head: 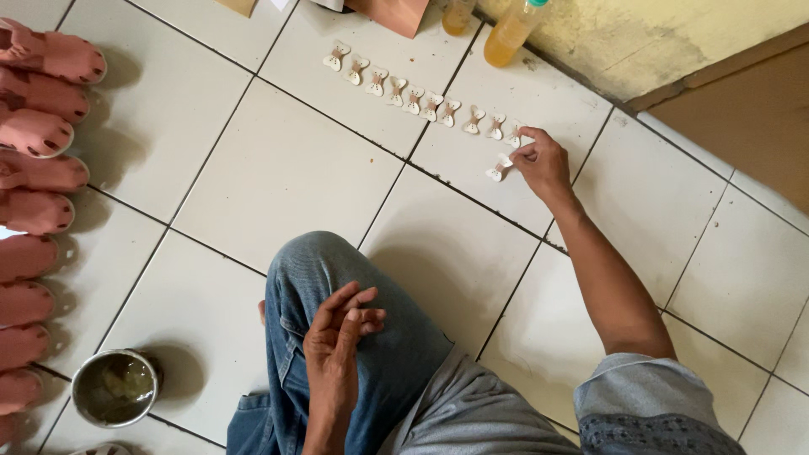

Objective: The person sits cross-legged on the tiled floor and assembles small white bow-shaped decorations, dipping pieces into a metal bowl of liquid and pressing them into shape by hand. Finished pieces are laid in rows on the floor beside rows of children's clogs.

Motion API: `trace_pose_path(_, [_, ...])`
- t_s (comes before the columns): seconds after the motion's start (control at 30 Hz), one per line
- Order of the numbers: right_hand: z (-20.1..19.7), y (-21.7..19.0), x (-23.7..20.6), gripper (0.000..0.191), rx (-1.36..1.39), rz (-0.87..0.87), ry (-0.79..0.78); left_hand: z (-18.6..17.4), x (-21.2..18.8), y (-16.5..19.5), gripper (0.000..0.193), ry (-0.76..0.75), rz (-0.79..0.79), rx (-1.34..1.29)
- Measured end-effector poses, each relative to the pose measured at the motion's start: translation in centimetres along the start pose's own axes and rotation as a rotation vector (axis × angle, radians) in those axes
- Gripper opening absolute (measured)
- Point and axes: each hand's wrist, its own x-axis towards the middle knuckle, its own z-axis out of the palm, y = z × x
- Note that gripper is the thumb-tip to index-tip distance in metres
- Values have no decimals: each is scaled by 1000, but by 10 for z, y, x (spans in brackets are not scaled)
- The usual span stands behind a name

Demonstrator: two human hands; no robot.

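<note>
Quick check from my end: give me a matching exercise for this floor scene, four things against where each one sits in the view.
Things:
1. round metal tin
2. row of pink shoes
3. amber plastic bottle with teal cap
4. row of small white bow-shaped pieces

Places:
A. top edge, by the yellow wall
B. bottom left, on the white floor tiles
C. across the tiles, ending at the right hand
D. down the left edge

Pairs: 1-B, 2-D, 3-A, 4-C

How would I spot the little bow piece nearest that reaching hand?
Find the row of small white bows across the white tiled floor. At its right end is the right hand. The bow lies alone just below the row, left of the fingers.
</note>
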Motion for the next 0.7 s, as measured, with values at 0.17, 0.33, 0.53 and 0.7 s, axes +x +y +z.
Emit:
trace_pose_path(0.17, [4, 10, 3, 43, -17, -14, 85, -1, 0, -1, 38, -4, -19, -20])
trace_pose_path(0.33, [4, 10, 3, 40, -69, -38, 76, -4, 0, -3, 39, -27, 2, -41])
trace_pose_path(0.53, [2, 1, -3, 38, -95, -129, 100, -8, -1, -10, 38, -37, 22, -58])
trace_pose_path(0.7, [5, 7, -9, 47, -254, -109, 155, -12, -2, -26, 23, -53, 110, -43])
